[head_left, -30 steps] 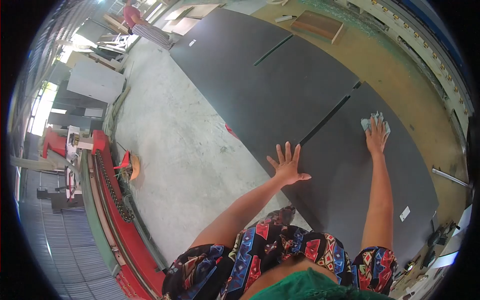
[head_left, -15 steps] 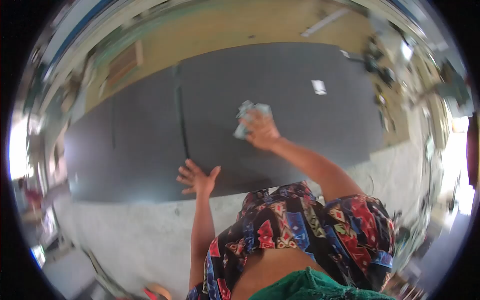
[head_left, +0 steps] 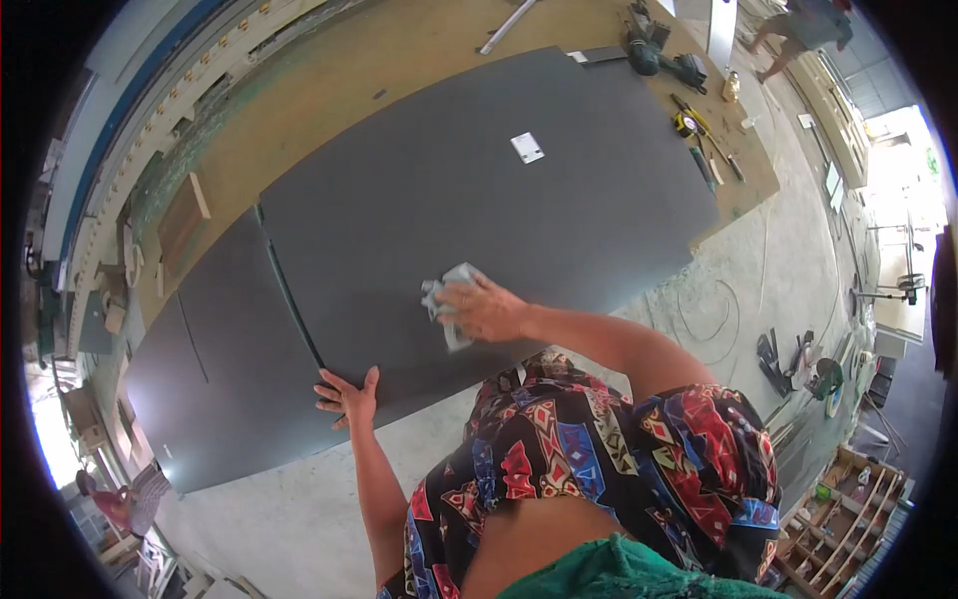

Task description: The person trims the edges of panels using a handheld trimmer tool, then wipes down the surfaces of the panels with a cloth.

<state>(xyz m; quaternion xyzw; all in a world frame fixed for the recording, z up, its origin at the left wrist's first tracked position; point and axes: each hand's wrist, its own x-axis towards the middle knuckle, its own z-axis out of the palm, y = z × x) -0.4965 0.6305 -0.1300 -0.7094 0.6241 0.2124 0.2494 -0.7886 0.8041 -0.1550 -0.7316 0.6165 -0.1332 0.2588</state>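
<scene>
A large dark grey panel (head_left: 399, 210) lies flat across the worktable, with a long dark slot (head_left: 289, 290) running across it. My right hand (head_left: 487, 311) presses a crumpled pale grey cloth (head_left: 458, 284) onto the panel's surface, fingers over it. By the panel's near edge, close to the end of the slot, my left hand (head_left: 349, 397) rests with its fingers spread and holds nothing. A small white label (head_left: 527, 148) sits on the panel beyond the cloth.
On the brown worktable (head_left: 439, 85) at the far right lie a cordless drill (head_left: 644, 55), a tape measure (head_left: 685, 124) and other hand tools. A compartmented wooden box (head_left: 843, 519) stands at lower right. Other people (head_left: 806, 28) are visible at upper right and lower left.
The view has turned, so the panel appears tilted. My right hand and the cloth have moved nearer my body across the panel. My left hand stays by the near edge, fingers spread.
</scene>
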